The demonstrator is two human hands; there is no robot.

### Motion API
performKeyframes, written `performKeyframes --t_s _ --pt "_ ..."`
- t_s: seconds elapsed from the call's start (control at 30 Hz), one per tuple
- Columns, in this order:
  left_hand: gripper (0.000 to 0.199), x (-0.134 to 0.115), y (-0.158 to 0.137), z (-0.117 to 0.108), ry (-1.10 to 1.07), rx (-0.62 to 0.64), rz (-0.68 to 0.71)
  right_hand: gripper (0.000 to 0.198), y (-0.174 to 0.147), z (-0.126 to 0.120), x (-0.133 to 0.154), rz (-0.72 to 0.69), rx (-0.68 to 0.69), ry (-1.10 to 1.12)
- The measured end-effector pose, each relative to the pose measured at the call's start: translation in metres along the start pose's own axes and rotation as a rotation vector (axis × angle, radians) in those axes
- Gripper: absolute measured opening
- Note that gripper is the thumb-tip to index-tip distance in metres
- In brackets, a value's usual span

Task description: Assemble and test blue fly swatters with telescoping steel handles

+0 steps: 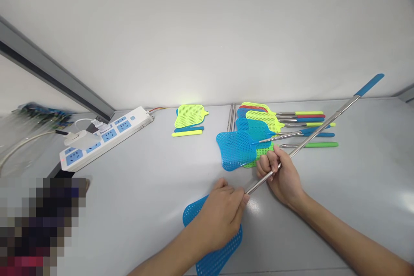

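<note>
A blue fly swatter with a long metal rod and a blue grip runs diagonally up to the right. My left hand is closed around it where the mesh head meets the rod, hiding the joint and part of the head. Farther up, the fingers of my right hand wrap the metal rod. Just beyond my hands lies a pile of fly swatters with blue, yellow and green heads, their rods and coloured grips pointing right.
Left of the pile are loose yellow and blue swatter heads, with a yellow grip and a blue grip. Thin metal rods lie near the wall. A white power strip with plugs and cables stands at left, beside a plastic bag.
</note>
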State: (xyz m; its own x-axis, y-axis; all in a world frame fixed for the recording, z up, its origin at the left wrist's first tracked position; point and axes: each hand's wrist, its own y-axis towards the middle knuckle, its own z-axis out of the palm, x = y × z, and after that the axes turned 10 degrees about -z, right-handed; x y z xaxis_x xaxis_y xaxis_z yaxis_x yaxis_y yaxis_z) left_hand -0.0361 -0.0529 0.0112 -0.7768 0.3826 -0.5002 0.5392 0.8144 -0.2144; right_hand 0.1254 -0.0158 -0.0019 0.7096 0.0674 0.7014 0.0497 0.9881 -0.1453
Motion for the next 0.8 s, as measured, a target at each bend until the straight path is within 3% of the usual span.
performKeyframes --t_s 0.47,0.8 --pt "0.032 0.0009 0.0014 -0.001 0.025 -0.008 0.005 0.051 -0.0029 0.002 -0.0021 0.016 0.035 0.002" --pt "0.032 0.0012 0.0018 -0.0046 0.014 -0.052 0.02 0.048 -0.0013 0.002 -0.0029 0.04 -0.01 -0.024"
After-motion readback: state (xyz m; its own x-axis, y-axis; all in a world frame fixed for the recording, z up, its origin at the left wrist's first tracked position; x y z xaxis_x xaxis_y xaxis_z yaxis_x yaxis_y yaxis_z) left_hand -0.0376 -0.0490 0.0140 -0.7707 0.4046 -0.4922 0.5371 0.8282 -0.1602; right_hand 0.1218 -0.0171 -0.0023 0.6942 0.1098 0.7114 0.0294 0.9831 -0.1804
